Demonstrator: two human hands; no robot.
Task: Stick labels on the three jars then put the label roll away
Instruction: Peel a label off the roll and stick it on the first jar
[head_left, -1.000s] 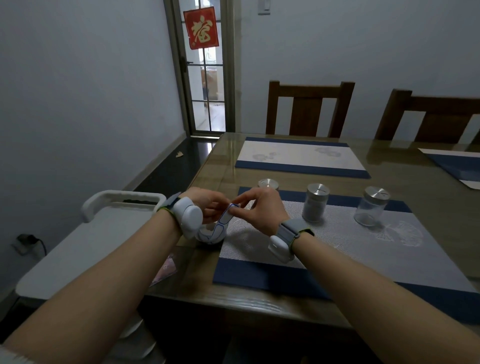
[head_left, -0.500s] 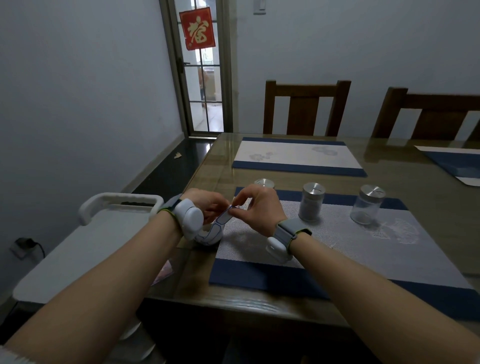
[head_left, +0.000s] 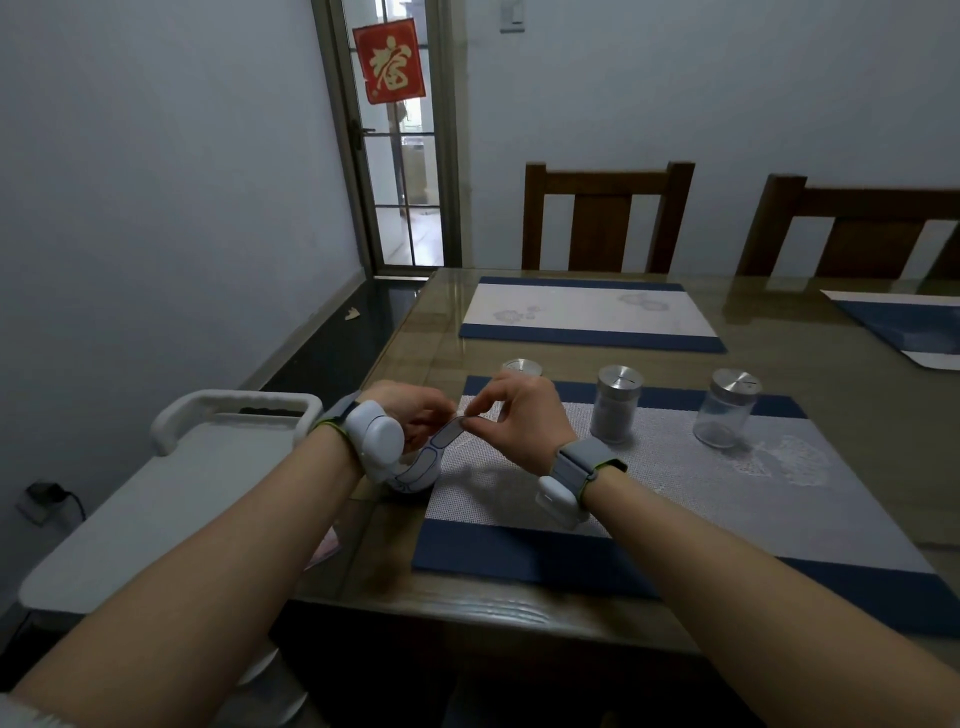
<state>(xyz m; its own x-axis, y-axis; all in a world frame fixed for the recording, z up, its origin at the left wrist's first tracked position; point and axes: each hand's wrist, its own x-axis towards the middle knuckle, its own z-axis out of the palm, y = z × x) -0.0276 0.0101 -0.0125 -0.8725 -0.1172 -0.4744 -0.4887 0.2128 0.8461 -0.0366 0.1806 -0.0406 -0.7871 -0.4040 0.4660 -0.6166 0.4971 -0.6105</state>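
Note:
Three small glass jars with silver lids stand in a row on the near placemat (head_left: 727, 499): the left jar (head_left: 521, 367) mostly hidden behind my right hand, the middle jar (head_left: 617, 405), the right jar (head_left: 729, 408). A white label roll strip (head_left: 426, 460) with blue-outlined labels curls over the table's left edge. My left hand (head_left: 415, 410) holds the strip. My right hand (head_left: 514, 415) pinches a label at the strip's upper end with thumb and forefinger.
A white cart (head_left: 171, 493) with a handle stands left of the wooden table (head_left: 405, 338). Two more placemats (head_left: 587, 317) lie farther back. Two wooden chairs (head_left: 602, 218) face me across the table. A glass door (head_left: 400, 156) is beyond.
Both hands stay at the strip; my right fingertips have shifted slightly along its upper end. The camera has tilted a little.

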